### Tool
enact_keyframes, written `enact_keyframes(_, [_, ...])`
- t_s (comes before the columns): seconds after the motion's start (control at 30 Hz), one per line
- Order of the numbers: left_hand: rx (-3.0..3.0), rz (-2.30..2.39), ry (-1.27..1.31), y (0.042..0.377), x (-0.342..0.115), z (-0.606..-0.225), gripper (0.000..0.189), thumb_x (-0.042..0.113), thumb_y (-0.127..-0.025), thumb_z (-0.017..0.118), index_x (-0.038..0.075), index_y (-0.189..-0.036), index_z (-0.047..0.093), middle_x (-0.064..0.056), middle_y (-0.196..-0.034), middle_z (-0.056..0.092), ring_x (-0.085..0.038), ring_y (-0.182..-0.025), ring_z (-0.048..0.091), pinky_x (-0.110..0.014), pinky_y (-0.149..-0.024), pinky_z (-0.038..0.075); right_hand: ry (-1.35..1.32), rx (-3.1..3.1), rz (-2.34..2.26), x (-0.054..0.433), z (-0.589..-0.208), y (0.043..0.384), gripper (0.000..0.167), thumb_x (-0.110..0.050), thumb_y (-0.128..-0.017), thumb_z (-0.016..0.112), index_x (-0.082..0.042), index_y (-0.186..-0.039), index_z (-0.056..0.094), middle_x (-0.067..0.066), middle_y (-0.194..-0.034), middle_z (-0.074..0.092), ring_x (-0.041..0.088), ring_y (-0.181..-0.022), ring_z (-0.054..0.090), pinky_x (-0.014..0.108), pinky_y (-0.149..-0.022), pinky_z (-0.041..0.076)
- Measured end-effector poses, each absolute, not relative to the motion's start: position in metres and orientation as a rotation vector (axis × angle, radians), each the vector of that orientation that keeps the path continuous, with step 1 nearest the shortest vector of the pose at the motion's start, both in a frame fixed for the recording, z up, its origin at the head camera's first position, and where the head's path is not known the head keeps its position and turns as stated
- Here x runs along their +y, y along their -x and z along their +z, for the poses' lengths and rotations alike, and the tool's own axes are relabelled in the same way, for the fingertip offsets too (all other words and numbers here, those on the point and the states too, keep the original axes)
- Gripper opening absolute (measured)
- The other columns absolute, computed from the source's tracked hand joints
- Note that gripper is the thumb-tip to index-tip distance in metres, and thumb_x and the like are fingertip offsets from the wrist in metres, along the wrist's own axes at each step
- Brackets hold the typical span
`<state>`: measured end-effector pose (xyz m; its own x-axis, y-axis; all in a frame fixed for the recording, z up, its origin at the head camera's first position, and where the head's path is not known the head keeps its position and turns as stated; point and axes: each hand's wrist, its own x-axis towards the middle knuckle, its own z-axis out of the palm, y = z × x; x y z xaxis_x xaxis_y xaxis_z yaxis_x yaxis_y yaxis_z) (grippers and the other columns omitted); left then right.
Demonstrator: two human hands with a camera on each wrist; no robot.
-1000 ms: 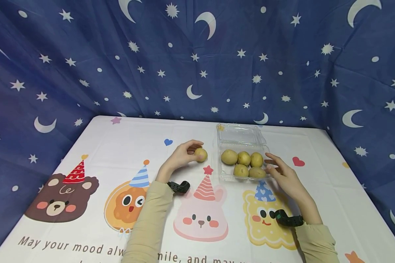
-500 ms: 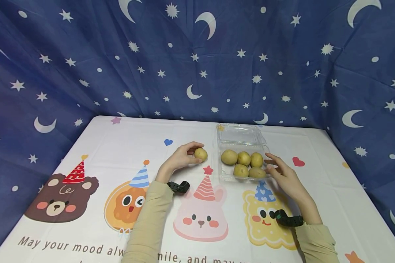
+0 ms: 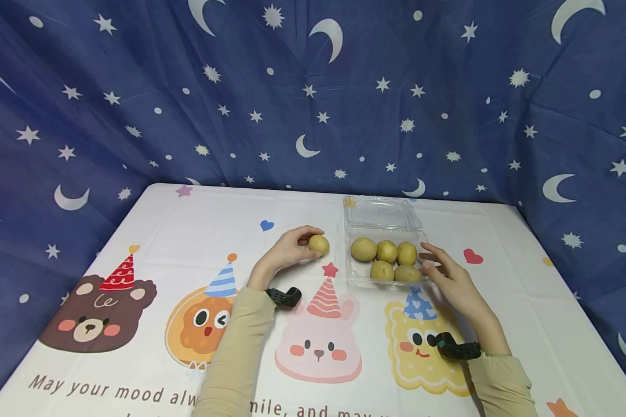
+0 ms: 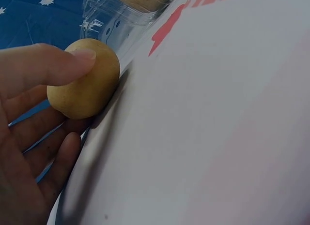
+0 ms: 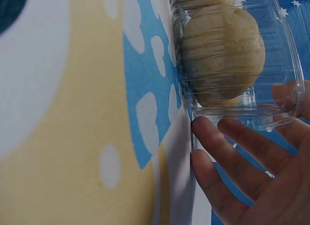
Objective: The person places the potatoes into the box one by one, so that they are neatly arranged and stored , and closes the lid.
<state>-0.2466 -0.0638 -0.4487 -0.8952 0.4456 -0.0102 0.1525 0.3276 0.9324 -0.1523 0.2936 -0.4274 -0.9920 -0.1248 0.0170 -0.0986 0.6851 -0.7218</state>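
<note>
A small round potato is on the tablecloth to the left of the clear plastic box. My left hand holds it, thumb on the near side and fingers on the far side. In the left wrist view the thumb lies over the potato. The hinged box has its lid folded back, and several potatoes sit inside in two rows. My right hand rests at the box's right side with fingers extended. From the right wrist, the fingertips are close against the box wall.
A white tablecloth with printed cartoon figures covers the table. Behind it and along the sides hangs a blue curtain with moons and stars. Black cameras are strapped to the left wrist and right wrist.
The left hand's thumb has slid from over the potato's front to its lower left edge, and its fingers have dropped slightly. Potato, box and right hand show almost no movement.
</note>
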Motion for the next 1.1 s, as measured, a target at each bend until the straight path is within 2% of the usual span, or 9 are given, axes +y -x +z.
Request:
enact_keyframes(0.17, [2.331, 1.603, -0.542, 0.2465, -0.0632, -0.4488, 0.051, 0.002, -0.078, 0.072, 0.002, -0.127, 0.058, -0.016, -0.124, 0.061, -0.024, -0.106, 0.060, -0.030, -0.093, 0.048, 0.188, 2.853, -1.218, 0.2938, -0.4275, 0.1521, 0.049, -0.027, -0.103, 0.043, -0.015, -0.149, 0.033, 0.020, -0.136, 0.054, 0.019, -0.101, 0.064, 0.050, -0.094, 0.047])
enact_keyframes(0.37, [2.364, 1.583, -0.529, 0.2460, -0.0621, -0.4480, 0.049, 0.005, -0.079, 0.074, 0.004, -0.126, 0.060, -0.014, -0.125, 0.061, -0.025, -0.107, 0.060, -0.033, -0.094, 0.049, 0.186, 2.839, -1.240, 0.2936, -0.4278, 0.1519, 0.049, -0.027, -0.103, 0.042, -0.014, -0.149, 0.033, 0.021, -0.137, 0.053, 0.034, -0.106, 0.063, 0.056, -0.096, 0.045])
enact_keyframes(0.5, [2.389, 1.579, -0.516, 0.2459, -0.0615, -0.4483, 0.049, 0.009, -0.079, 0.076, 0.006, -0.125, 0.061, -0.014, -0.124, 0.062, -0.025, -0.106, 0.061, -0.034, -0.094, 0.049, 0.183, 2.832, -1.246, 0.2936, -0.4278, 0.1520, 0.049, -0.027, -0.103, 0.042, -0.014, -0.150, 0.032, 0.022, -0.138, 0.052, 0.039, -0.108, 0.062, 0.059, -0.097, 0.044])
enact_keyframes(0.7, [2.399, 1.593, -0.510, 0.2459, -0.0610, -0.4484, 0.049, 0.012, -0.079, 0.077, 0.006, -0.125, 0.061, -0.015, -0.123, 0.063, -0.027, -0.105, 0.061, -0.037, -0.093, 0.049, 0.187, 2.832, -1.248, 0.2939, -0.4280, 0.1521, 0.049, -0.026, -0.103, 0.043, -0.014, -0.149, 0.032, 0.023, -0.138, 0.052, 0.039, -0.107, 0.062, 0.059, -0.097, 0.043])
enact_keyframes(1.1, [2.431, 1.608, -0.506, 0.2465, -0.0603, -0.4443, 0.047, 0.011, -0.079, 0.076, 0.006, -0.123, 0.062, -0.015, -0.120, 0.064, -0.025, -0.100, 0.063, -0.033, -0.089, 0.052, 0.188, 2.831, -1.249, 0.2945, -0.4284, 0.1525, 0.050, -0.027, -0.103, 0.042, -0.014, -0.150, 0.032, 0.023, -0.138, 0.052, 0.039, -0.107, 0.062, 0.059, -0.097, 0.043])
